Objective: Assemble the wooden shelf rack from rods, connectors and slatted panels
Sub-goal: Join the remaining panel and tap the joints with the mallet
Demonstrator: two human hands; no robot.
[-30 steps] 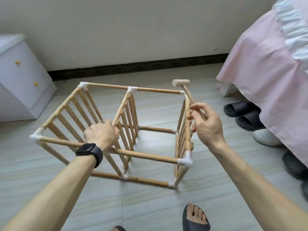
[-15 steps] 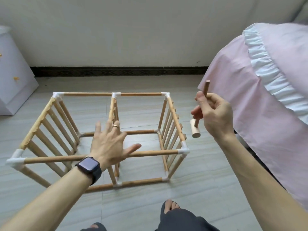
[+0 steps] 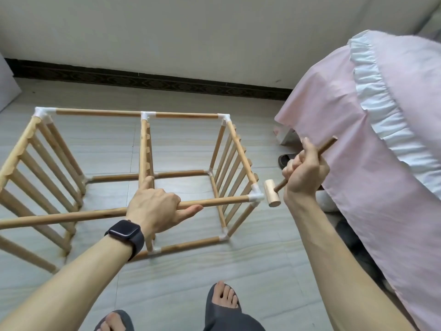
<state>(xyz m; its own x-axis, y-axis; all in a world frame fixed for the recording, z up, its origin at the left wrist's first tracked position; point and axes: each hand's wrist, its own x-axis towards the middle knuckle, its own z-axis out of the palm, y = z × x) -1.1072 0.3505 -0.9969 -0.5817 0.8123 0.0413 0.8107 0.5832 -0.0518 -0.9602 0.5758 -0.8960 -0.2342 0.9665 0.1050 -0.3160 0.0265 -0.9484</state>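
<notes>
The left hand (image 3: 155, 206), open a moment ago, now grips the near rod (image 3: 222, 201) of the rack (image 3: 95, 112) on the floor, while the right hand (image 3: 303, 173), clenching the mallet (image 3: 271, 193), has brought its head beside the corner connector (image 3: 256, 198), probably to tap.

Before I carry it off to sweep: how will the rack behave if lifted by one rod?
Probably light for its size: the rack is thin rods and open slats. It may flex or pull apart, as white connectors that seem only tapped on with the mallet hold it. Unlikely to tip: it rests wide on the floor.
</notes>
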